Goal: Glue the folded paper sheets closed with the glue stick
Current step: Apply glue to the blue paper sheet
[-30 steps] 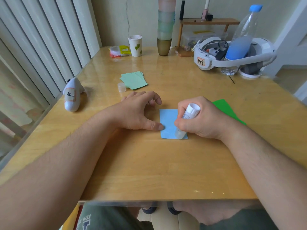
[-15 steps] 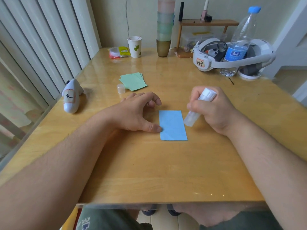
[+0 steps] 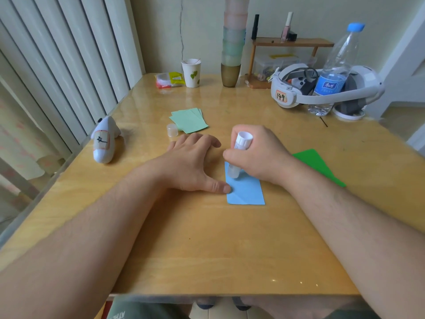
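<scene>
Two hands at mid frame on the worktop. Right hand curled tight round glue stick, tip down on blue paper. Left hand spread flat, thumb pressing paper's left edge. Green sheets and cap just above; dark green paper right.

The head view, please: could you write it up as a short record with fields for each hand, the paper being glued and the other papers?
left hand: fingers spread on the table, thumb pressing the blue sheet's left edge
right hand: grips the glue stick, tip down on the sheet
blue folded sheet: flat on the table
glue cap: off, standing beside the pale green sheets
dark green sheet: lies behind the right wrist
</scene>
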Motion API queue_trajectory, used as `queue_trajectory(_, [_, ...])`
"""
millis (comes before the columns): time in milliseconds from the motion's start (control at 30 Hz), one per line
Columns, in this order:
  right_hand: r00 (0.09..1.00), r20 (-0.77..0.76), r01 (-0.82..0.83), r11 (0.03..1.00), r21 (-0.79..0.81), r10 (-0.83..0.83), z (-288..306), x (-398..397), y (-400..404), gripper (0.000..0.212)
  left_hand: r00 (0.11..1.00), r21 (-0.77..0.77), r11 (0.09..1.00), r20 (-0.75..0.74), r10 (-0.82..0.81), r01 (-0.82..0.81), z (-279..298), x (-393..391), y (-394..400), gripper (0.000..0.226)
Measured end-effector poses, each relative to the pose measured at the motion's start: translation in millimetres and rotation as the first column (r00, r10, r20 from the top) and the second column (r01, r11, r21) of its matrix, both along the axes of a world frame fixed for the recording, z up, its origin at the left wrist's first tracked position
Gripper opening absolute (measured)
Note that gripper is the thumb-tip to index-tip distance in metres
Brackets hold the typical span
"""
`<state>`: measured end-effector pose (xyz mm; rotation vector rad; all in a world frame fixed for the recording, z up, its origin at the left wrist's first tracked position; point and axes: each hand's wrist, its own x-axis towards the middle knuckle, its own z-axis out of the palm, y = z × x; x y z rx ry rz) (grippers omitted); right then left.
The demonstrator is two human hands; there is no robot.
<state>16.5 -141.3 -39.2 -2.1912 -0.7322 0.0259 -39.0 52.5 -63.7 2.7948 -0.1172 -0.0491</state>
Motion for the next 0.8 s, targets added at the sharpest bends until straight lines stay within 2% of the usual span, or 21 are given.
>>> queue_trajectory(300, [0.998, 0.056, -0.039, 0.998, -0.054, 0.042, -5.9, -3.6, 9.3, 0.026, 1.0, 0.024, 1.0, -0.01, 0.007, -0.007, 1.2, 0.7, -1.9, 0.108])
queue_trajectory(500, [0.996, 0.087, -0.017, 0.995, -0.095, 0.025, -1.1, 2.9, 15.7, 0.031, 1.0, 0.017, 1.0, -0.027, 0.012, -0.012, 2.2, -0.4, -2.4, 0.112])
queue_trajectory(800, [0.991, 0.136, 0.036, 0.988, -0.149, -0.016, 3.3, 10.7, 23.2, 0.033, 0.999, 0.011, 1.0, -0.03, 0.015, -0.015, 3.5, -1.4, -3.0, 0.108])
